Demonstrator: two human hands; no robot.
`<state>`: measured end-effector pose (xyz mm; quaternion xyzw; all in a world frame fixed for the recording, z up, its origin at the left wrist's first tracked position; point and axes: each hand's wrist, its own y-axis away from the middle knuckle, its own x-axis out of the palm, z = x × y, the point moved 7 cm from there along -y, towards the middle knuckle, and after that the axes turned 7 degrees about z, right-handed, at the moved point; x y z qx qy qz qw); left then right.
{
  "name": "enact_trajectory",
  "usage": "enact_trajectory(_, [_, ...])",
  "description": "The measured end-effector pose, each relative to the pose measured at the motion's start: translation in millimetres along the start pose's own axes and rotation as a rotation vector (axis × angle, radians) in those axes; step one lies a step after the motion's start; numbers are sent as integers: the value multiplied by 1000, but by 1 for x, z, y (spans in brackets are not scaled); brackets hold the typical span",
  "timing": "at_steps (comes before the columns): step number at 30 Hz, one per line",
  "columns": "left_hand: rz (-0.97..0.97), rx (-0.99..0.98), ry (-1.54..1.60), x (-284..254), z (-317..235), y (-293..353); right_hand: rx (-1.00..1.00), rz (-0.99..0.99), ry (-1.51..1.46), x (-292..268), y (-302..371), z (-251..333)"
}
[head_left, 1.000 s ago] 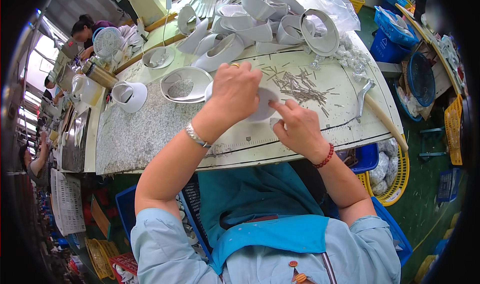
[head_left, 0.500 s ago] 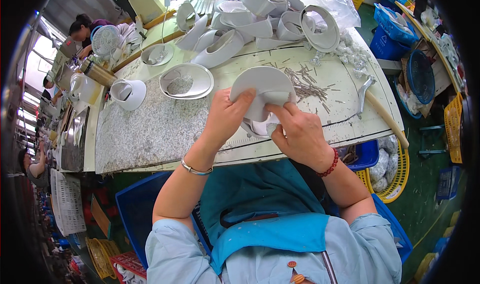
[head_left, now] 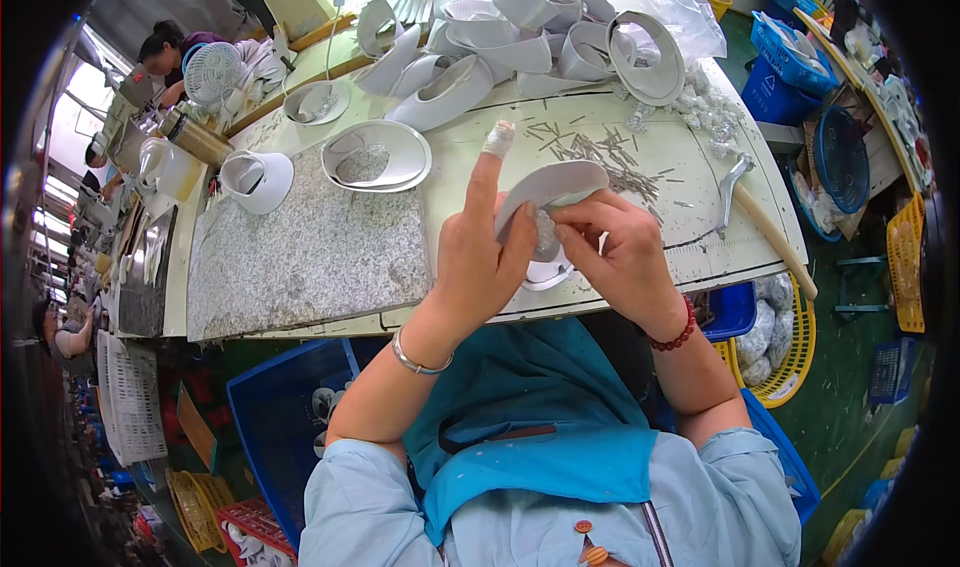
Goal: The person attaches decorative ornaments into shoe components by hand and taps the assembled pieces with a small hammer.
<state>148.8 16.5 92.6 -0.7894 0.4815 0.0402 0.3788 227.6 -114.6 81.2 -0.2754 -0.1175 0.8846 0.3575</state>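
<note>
A white sun visor (head_left: 560,179) is held over the near edge of the bench, tilted so that its brim shows nearly edge-on. My left hand (head_left: 470,262) grips its left side between thumb and fingers. The left index finger, its tip wrapped in white tape, points straight up off the visor. My right hand (head_left: 628,257) is closed on the visor's right side, fingertips pinched at its inner part, where a greyish patch shows. Whether a small part sits in that pinch, I cannot tell. Scattered thin metal strips (head_left: 610,162) lie just beyond the visor.
Many white visors (head_left: 500,42) are heaped at the back of the bench. A visor with a grey mesh piece (head_left: 375,157) rests by a speckled stone slab (head_left: 310,257). A hammer (head_left: 760,217) lies at right. Yellow basket (head_left: 800,357) and blue bin (head_left: 265,427) stand below.
The visor has tipped from facing me to nearly edge-on and come slightly lower. My left index finger has lifted off it. My right hand has shifted a little right.
</note>
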Motion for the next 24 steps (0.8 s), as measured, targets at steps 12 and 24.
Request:
enact_trajectory(12, [231,78,-146,6,-27,-1,143,103,-310,-8,-5,-27])
enact_trajectory(24, [75,18,-128,0,-11,12,-193,-59,-17,-7,-1,4])
